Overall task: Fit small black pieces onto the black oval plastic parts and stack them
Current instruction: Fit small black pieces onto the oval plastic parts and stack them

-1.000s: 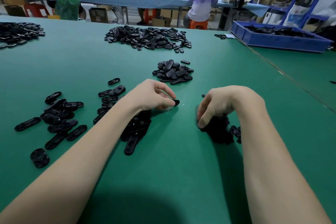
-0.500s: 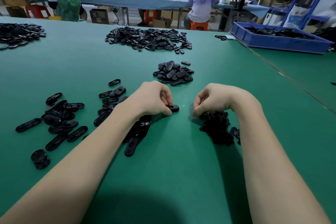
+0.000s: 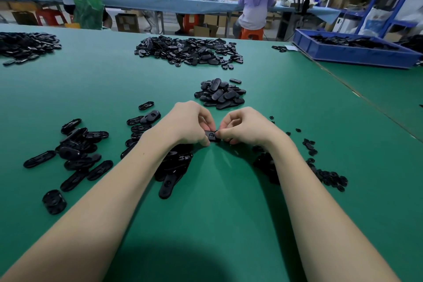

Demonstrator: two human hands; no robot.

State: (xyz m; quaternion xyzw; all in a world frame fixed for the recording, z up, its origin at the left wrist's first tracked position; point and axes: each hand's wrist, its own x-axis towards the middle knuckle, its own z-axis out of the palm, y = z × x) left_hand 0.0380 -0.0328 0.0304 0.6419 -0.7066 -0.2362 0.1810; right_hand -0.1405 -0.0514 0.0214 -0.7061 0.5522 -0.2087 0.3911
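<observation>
— Why are both hands bunched together in the middle like that?

— They meet over one oval part [image 3: 211, 136]. The left hand [image 3: 191, 122] pinches it at one end with curled fingers, just above the table [image 3: 229, 224]. The right hand [image 3: 243, 126] comes in from the other side, fingertips closed at the part's end. I'd say it is pressing a small piece in, though the piece itself is hidden under the fingers.

— So one hand steadies, the other fits?

— That's my reading. Holding the oval low and level gives the right hand something firm to push against.

— And the piles around them?

— Laid out for reach, I think. The loose ovals [image 3: 75, 155] lie scattered to the left, more under the left forearm. The small pieces [image 3: 329, 176] sit in a heap by the right wrist, so each hand draws from its own side.

— The neat heap beyond the hands?

— That mound [image 3: 220, 95] lies straight ahead, near the knuckles. Probably the finished ones, put where either hand can drop them. Whether they are truly stacked, I cannot tell from here.

— And the bigger pile [image 3: 190, 51] farther back?

— More black parts, well apart from the work.
</observation>
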